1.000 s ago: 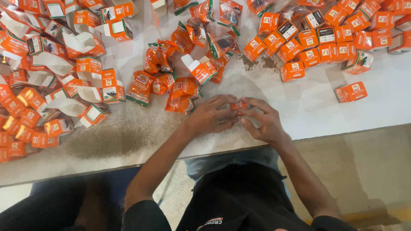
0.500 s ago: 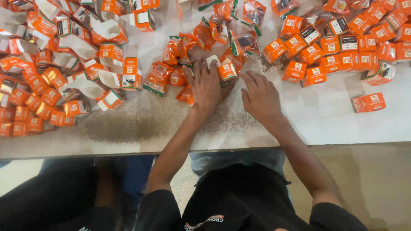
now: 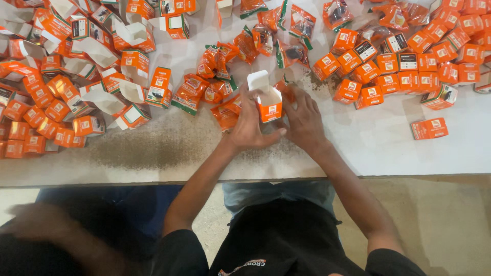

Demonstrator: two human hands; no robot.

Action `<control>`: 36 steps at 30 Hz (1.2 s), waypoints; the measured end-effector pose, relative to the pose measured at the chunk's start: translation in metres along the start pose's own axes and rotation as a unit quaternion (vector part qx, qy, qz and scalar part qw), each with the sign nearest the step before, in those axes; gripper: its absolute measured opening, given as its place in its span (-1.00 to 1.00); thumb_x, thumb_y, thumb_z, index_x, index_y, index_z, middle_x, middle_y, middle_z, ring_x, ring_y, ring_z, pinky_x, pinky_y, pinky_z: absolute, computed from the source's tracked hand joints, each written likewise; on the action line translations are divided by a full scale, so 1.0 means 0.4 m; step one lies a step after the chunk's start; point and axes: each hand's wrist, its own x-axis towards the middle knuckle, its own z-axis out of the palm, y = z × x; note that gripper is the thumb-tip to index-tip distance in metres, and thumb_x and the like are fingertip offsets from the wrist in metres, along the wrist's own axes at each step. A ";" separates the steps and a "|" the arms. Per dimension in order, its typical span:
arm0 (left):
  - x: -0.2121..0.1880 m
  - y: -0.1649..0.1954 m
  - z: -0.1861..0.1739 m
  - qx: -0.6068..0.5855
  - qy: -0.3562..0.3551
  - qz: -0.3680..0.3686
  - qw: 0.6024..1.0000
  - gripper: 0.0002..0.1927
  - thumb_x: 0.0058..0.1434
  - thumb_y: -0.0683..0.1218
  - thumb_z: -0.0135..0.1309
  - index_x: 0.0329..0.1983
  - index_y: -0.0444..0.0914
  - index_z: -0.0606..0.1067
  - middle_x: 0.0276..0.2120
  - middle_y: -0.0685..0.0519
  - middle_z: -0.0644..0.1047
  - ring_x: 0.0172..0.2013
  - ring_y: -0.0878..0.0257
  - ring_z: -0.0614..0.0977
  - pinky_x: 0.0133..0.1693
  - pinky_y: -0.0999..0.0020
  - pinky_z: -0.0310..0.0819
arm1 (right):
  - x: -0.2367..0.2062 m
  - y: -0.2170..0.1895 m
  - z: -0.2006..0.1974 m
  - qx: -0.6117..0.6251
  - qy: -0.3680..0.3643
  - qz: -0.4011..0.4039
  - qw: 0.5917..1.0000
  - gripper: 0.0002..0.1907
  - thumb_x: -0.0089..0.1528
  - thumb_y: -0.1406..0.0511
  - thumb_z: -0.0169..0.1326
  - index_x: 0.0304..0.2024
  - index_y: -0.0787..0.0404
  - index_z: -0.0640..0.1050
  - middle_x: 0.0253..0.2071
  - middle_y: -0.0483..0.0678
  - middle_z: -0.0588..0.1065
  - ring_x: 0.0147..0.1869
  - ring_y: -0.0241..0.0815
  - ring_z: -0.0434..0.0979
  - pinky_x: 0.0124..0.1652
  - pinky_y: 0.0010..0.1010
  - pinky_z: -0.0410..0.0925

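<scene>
Two hands on one small orange carton [image 3: 269, 105], head view only. The carton stands upright on the white table [image 3: 388, 153], near the front edge and about centre, top flaps open with the white inner side showing.

Left hand [image 3: 249, 125]: fingers curled round the carton's left side, thumb stretched out along the table below it. Right hand [image 3: 305, 118]: fingers spread, tips against the carton's right side. So the carton is pinched between the two hands, both touching it.

Around it:
- pile of orange foil sachets [image 3: 215, 87] just left of and behind the carton, some with green edges, lying loose and overlapping
- open empty cartons [image 3: 92, 51] spread over the left part of the table, white flaps up, mixed in with shut ones
- closed cartons [image 3: 409, 61] packed close together at upper right, roughly in rows
- single closed carton [image 3: 429, 128] lying alone on the right, well apart from the rest
- dark powdery smudge [image 3: 153, 148] on the table left of the left forearm

Blurred dark shape at lower left, below the table edge; cannot tell what it is.
</scene>
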 end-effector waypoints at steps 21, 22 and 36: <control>-0.013 -0.021 0.089 -0.148 -0.146 -0.048 0.977 -0.14 0.12 -0.13 0.43 0.41 -0.26 0.22 0.25 -0.16 0.43 0.27 -0.08 0.49 0.27 0.18 0.42 | -0.185 -0.018 -0.207 0.502 0.118 0.201 0.833 -0.82 0.44 0.40 0.17 0.06 0.20 0.46 -0.08 -0.13 0.57 -0.10 -0.38 0.57 -0.08 -0.49 0.48; -0.014 -0.019 0.090 -0.141 -0.146 -0.052 0.978 -0.14 0.11 -0.11 0.44 0.40 -0.26 0.23 0.23 -0.16 0.44 0.25 -0.10 0.50 0.25 0.16 0.42 | -0.176 -0.023 -0.176 0.497 0.134 0.216 0.829 -0.79 0.43 0.38 0.17 0.07 0.20 0.46 -0.07 -0.12 0.57 -0.07 -0.36 0.58 -0.05 -0.48 0.48; -0.036 -0.008 0.115 -0.142 -0.159 -0.100 0.972 -0.23 0.14 -0.04 0.39 0.35 -0.23 0.27 0.14 -0.13 0.53 0.11 -0.09 0.61 0.06 0.11 0.55 | -0.134 -0.073 -0.112 0.092 0.127 0.145 0.977 -0.89 0.32 0.38 0.26 -0.11 0.22 0.64 0.38 0.13 0.36 0.45 0.20 0.31 0.30 -0.10 0.26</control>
